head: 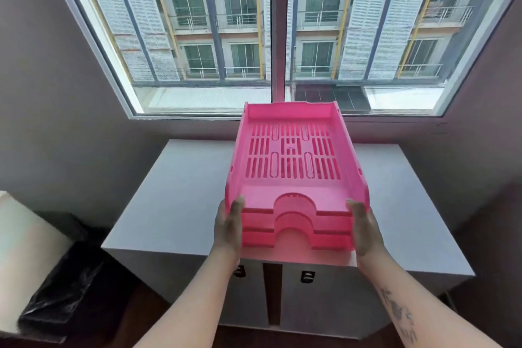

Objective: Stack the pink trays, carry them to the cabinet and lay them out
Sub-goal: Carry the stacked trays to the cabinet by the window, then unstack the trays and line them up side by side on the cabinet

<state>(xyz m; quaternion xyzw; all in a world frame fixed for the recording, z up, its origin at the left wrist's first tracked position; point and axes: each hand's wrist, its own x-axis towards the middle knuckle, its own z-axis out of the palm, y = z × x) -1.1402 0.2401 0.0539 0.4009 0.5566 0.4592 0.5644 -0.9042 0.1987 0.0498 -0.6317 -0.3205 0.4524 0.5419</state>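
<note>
A stack of three pink slotted trays (293, 178) hangs in front of me, above the white cabinet (158, 206). My left hand (227, 227) grips the stack's near left corner. On the near right corner my right hand (364, 230) does the same. The trays' arched front cut-outs face me, nested one over another. A pink reflection shows on the cabinet top just below the stack's front edge. Whether the bottom tray touches the cabinet I cannot tell.
The cabinet has two doors with dark handles (307, 276) and stands under a large window (271, 37). A black bag (59, 274) lies at the lower left beside a pale surface (22, 234). Dark walls flank both sides.
</note>
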